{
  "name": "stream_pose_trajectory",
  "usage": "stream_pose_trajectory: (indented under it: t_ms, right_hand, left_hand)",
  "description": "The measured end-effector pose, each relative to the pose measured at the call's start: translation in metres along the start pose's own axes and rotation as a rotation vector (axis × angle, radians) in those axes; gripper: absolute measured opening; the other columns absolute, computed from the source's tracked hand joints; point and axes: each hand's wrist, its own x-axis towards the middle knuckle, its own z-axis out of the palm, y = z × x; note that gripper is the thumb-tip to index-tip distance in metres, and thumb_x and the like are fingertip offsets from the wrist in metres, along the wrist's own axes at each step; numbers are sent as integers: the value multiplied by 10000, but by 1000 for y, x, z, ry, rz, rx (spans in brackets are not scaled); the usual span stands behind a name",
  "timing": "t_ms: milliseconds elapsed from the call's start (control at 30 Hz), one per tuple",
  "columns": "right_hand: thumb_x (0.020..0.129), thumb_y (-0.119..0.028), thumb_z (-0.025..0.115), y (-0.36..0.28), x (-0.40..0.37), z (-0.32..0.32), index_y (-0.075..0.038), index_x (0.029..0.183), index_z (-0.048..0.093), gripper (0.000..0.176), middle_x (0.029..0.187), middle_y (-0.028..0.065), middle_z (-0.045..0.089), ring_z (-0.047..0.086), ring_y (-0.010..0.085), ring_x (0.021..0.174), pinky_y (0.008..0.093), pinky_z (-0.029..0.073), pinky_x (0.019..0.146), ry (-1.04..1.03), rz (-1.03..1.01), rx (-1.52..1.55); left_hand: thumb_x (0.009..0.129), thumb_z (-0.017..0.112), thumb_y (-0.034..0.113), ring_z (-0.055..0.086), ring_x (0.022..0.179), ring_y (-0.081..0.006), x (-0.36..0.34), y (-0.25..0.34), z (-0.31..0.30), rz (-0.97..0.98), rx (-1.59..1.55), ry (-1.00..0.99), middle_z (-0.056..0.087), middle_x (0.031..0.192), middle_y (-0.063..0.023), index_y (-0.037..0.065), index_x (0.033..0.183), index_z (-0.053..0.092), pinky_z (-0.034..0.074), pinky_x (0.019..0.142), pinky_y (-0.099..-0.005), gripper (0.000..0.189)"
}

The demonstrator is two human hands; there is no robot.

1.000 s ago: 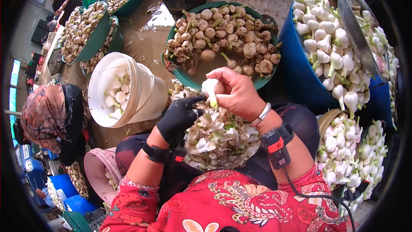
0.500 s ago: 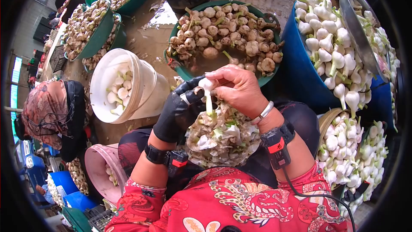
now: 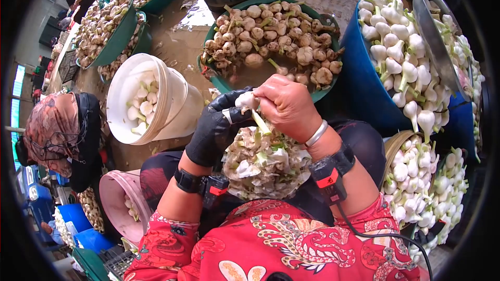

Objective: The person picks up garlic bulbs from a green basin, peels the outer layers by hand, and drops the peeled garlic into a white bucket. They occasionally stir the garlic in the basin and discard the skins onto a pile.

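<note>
A white garlic bulb [image 3: 247, 100] with a pale green stem is held between both hands above my lap. My left hand [image 3: 219, 127], in a black glove with bare fingertips, is closed around the bulb from the left. The bare fingers of my right hand [image 3: 288, 108] pinch at the bulb's right side. Below them, a heap of peeled garlic skins [image 3: 268, 164] lies in my lap. Just beyond my hands stands a green tub [image 3: 208, 75] of brownish, unpeeled garlic bulbs [image 3: 281, 31].
White bucket [image 3: 179, 106] with peeled bulbs stands left, a pink bucket [image 3: 112, 198] nearer. On the right are a blue tub [image 3: 359, 73] heaped with white garlic, a metal pan [image 3: 437, 31] and more garlic [image 3: 411, 177]. Two people [image 3: 57, 130] are at left.
The garlic bulb has tilted, its stem now slanting down to the right. My right fingers have moved from its top to its right side. The person at left has shifted slightly.
</note>
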Motion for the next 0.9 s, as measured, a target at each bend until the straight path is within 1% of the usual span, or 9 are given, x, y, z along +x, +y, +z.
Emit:
stream_pose_trajectory:
  t_ms: [100,233,333,433,533,667,767,867,900]
  right_hand:
    - [752,-75,580,-4,0,3,-36,727,609,55,703,108,588,581,269,671,346,478,617,-5,-19,-195]
    - [748,-65,556,4,0,14,-22,715,591,64,622,68,613,597,128,556,290,481,529,37,527,357]
    - [850,-62,502,11,-7,26,-27,793,554,84,644,18,579,580,87,548,215,466,490,-122,694,474]
    - [713,-160,589,16,-14,29,-32,682,624,136,657,189,605,612,332,640,385,495,630,-256,588,123]
    - [700,-173,607,12,-11,8,-43,672,642,138,670,180,619,616,326,640,393,494,628,-569,605,-33]
    - [702,-122,617,15,-26,3,-40,723,657,94,640,125,623,595,230,590,332,483,600,-805,380,-32]
    - [706,-50,559,2,-19,-1,-49,824,680,169,712,97,649,600,203,657,324,481,634,-852,439,83]
    - [761,24,480,6,-12,-14,-29,941,676,271,811,52,661,594,116,702,267,480,670,-547,539,358]
    - [769,22,484,6,-3,-28,-25,932,677,257,752,45,647,592,107,674,259,481,638,-363,584,409]
  left_hand:
    - [788,634,91,611,970,-228,-1,0,-4,-20,-15,-26,607,1095,-102,0,1223,517,510,862,-385,460]
    - [769,657,144,614,949,-236,-8,11,-5,-65,-141,-189,607,1079,-117,0,1276,462,515,843,-379,561]
    - [786,646,190,628,901,-242,-37,31,-2,79,-179,-29,592,1117,-148,-8,1325,409,536,815,-359,621]
    - [822,620,154,630,905,-227,-91,89,-48,383,465,311,589,1122,-152,-27,1315,417,516,839,-325,564]
    - [846,555,127,585,981,-179,-172,166,-127,594,1036,725,613,1068,-81,10,1183,557,473,835,-304,356]
    - [798,584,111,589,771,-180,-268,207,-221,-114,1910,1039,621,796,-108,5,861,648,463,705,-293,140]
    - [798,596,119,571,694,-178,-193,184,-140,82,1558,945,588,718,-111,3,756,632,452,655,-290,128]
    - [707,536,-38,591,799,-147,-80,139,-106,339,1197,341,645,892,-42,5,1008,651,471,766,-271,325]
    - [718,470,-70,571,852,-132,-37,125,-89,318,1391,116,629,933,-41,1,1115,617,460,794,-256,429]
